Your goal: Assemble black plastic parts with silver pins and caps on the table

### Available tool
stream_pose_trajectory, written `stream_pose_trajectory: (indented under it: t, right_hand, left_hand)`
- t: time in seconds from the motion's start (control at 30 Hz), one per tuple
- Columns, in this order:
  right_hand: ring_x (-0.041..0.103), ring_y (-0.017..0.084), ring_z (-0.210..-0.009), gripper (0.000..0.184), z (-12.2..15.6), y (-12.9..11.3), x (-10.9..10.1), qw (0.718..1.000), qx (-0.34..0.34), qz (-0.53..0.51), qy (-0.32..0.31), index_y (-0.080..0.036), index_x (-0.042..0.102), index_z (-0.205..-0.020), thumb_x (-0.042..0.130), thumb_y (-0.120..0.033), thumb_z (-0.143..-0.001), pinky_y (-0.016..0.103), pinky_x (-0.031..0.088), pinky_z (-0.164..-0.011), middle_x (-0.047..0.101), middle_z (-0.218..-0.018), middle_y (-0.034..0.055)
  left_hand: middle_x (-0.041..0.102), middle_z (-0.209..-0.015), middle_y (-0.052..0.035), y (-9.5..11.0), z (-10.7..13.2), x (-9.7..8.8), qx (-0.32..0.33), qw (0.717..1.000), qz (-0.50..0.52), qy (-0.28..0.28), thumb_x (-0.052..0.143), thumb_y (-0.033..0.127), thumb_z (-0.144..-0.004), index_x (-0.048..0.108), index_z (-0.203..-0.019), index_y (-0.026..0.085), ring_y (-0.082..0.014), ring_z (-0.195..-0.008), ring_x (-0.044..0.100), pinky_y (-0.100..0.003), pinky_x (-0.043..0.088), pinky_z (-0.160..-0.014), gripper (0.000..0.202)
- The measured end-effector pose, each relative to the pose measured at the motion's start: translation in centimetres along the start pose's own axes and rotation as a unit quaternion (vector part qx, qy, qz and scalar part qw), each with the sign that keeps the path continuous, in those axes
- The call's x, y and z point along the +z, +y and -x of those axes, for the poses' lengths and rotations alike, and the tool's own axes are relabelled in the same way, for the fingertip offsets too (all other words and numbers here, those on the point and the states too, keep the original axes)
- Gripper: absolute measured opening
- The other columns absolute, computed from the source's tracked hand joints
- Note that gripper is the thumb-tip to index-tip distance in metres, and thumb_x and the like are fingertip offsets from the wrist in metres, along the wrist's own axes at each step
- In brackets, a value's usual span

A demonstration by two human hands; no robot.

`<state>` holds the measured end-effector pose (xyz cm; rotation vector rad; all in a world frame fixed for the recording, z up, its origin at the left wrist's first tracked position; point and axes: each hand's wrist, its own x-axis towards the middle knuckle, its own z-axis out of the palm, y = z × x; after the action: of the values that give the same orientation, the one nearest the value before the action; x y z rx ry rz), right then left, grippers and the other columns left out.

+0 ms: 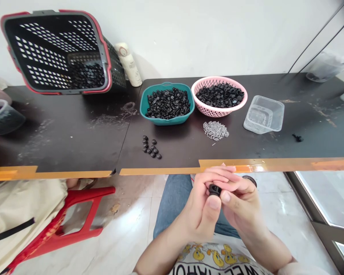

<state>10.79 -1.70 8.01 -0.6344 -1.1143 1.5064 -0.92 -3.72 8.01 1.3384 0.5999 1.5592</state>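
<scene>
A small round black plastic part (215, 190) with an opening in its side is held between both hands, just in front of the table edge. My left hand (202, 208) pinches it between thumb and fingers. My right hand (242, 202) closes on it from the other side, its thumb tip at the part's edge. The fingers of the two hands overlap behind it. On the table beyond lie several black round pieces (152, 150) in a loose group and a pile of small silvery metal pieces (216, 130).
A teal basin (167, 122) holds black discs; a pink basket (215, 111) holds black caps. To their right stands a clear plastic box (265, 116). A large crate (108, 68) lies tipped beside a white bottle (129, 65). A red stool (87, 221) with a seated person is at left.
</scene>
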Motion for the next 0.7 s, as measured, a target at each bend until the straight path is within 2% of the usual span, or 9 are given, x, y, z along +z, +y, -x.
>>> stream_pose_trajectory:
  t: [0.23, 0.5, 0.7]
  right_hand:
    - [0.077, 0.021, -0.081, 0.015, 0.9, 0.3, 0.3, 0.999, 0.004, 0.012, 0.043, -0.04, 0.082, -0.099, 0.082, -0.032, -0.086, 0.035, 0.066, -0.075, 0.081, -0.088, 0.0004]
    - [0.076, 0.022, -0.08, 0.014, 1.3, 0.4, 0.5, 0.999, 0.002, 0.02, 0.036, -0.037, 0.083, -0.101, 0.079, -0.031, -0.088, 0.039, 0.065, -0.077, 0.08, -0.088, 0.0015]
    - [0.077, 0.022, -0.082, 0.012, 1.9, 0.5, 0.8, 0.999, 0.024, -0.003, 0.043, -0.037, 0.083, -0.097, 0.078, -0.029, -0.089, 0.037, 0.066, -0.077, 0.081, -0.09, 0.0015]
  left_hand:
    - [0.067, -0.123, -0.0089, -0.3, -0.1, -0.2, 0.003, 0.999, 0.03, -0.019, 0.041, 0.041, -0.106, 0.057, -0.127, 0.027, -0.0247, -0.127, 0.058, -0.056, 0.037, -0.12, 0.03]
    - [0.073, -0.11, -0.0093, -0.6, -0.1, -1.1, -0.024, 0.999, 0.025, -0.022, 0.048, 0.047, -0.103, 0.061, -0.118, 0.026, -0.0272, -0.121, 0.064, -0.052, 0.048, -0.109, 0.029]
    - [0.075, -0.109, -0.0106, -1.0, 0.2, -2.4, -0.054, 0.997, 0.019, -0.06, 0.053, 0.047, -0.101, 0.066, -0.117, 0.026, -0.0279, -0.122, 0.064, -0.05, 0.049, -0.107, 0.029]
